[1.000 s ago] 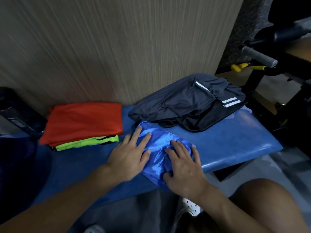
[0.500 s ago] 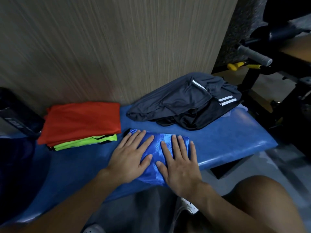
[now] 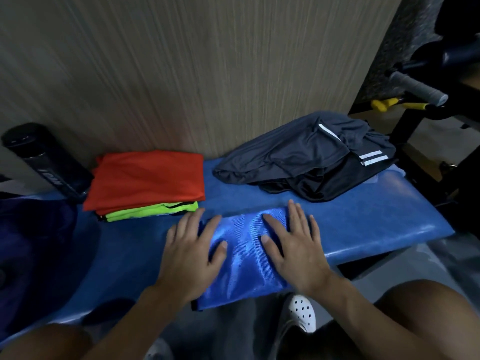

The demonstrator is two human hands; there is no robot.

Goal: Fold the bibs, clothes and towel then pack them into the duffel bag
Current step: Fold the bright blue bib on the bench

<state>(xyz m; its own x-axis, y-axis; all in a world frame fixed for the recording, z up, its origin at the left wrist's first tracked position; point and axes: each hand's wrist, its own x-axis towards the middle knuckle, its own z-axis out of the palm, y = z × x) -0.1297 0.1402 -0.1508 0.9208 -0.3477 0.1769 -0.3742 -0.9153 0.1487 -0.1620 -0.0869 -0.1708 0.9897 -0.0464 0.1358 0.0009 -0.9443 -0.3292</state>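
Over the last second the two hands have slid apart across the blue bib (image 3: 244, 258). They were close together on a skewed, rumpled bundle. Now the left hand (image 3: 191, 255) lies flat on the bib's left edge and the right hand (image 3: 298, 252) flat on its right edge. Both have their fingers straight and spread, pressing down and gripping nothing.

The bib now lies as a smooth, squared rectangle on the blue bench (image 3: 389, 224), its near end hanging over the bench's front edge. This looks like the final smoothing of its fold.

Left of and behind the bib, a folded orange bib (image 3: 148, 178) sits on a folded green bib (image 3: 155, 213), the likely place for this one. Right of and behind the bib, the dark clothes (image 3: 306, 165) remain an unfolded heap. Far to the bib's left is a dark navy shape, possibly the duffel bag (image 3: 31, 242), and packing appears not to have started.
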